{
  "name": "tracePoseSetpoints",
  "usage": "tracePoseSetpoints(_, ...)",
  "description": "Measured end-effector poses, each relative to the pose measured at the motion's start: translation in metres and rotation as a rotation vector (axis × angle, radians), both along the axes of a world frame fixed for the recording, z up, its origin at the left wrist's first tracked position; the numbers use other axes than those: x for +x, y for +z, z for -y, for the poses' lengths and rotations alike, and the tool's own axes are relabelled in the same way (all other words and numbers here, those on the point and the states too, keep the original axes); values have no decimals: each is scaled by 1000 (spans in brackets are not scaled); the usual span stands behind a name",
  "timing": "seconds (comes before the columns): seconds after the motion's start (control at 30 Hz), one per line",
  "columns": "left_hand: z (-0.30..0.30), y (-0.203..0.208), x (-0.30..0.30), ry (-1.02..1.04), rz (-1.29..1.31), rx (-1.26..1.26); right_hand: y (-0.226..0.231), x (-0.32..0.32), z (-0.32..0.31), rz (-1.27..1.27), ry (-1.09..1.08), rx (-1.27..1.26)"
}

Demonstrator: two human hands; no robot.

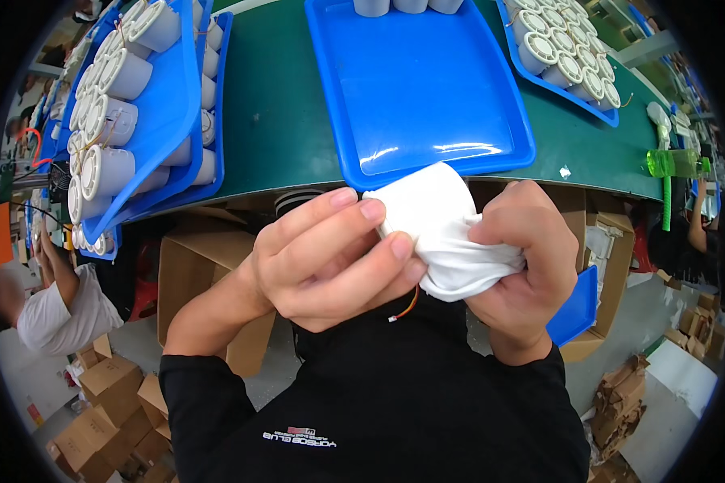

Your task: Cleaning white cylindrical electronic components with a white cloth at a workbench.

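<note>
In front of my chest, just off the table's near edge, my left hand (pixel 314 262) grips a white plastic cup-shaped housing (pixel 423 197) between thumb and fingers. A thin red and yellow wire with a small white plug (pixel 393 319) hangs below it. Bunched in my right hand (pixel 536 249) is a white cloth (pixel 471 267), pressed against the side of the housing. The cloth and my fingers hide the housing's lower part. Past my hands lies a blue tray (pixel 427 97) with a few similar white housings (pixel 411 4) at its far end.
Stacked blue trays (pixel 195 105) full of white housings (pixel 109 121) stand at the left. Another loaded tray (pixel 610 117) is at the right, near a green bottle (pixel 673 163). Cardboard boxes (pixel 197 258) sit below the green table (pixel 278 137). A person (pixel 68 314) is at far left.
</note>
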State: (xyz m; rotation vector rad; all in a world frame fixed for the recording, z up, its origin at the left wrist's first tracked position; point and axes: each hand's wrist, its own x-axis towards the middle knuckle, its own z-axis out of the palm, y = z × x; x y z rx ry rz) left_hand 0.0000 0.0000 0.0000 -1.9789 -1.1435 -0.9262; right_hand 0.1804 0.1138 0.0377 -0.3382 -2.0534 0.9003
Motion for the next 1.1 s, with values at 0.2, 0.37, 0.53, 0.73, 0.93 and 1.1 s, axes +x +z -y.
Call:
tracePoseSetpoints(0.2,2,-5,-4,33,24,-38,-11,3,-17,-16,-248,82)
tracePoseSetpoints(0.37,-2,-3,-2,36,40,12,-15,7,-17,-65,-261,57)
tracePoseSetpoints(0.53,-1,-7,2,7,55,50,-18,9,-18,-103,-222,11)
tracePoseSetpoints(0.73,3,0,-4,-106,-132,64,-25,21,-23,-74,-288,-67)
tracePoseSetpoints(0.93,1,10,-12,-98,-351,165,-29,24,-29,-61,-301,-123)
tracePoseSetpoints(1.1,12,21,-15,-105,-239,-59,-31,22,-31,-95,-278,-167)
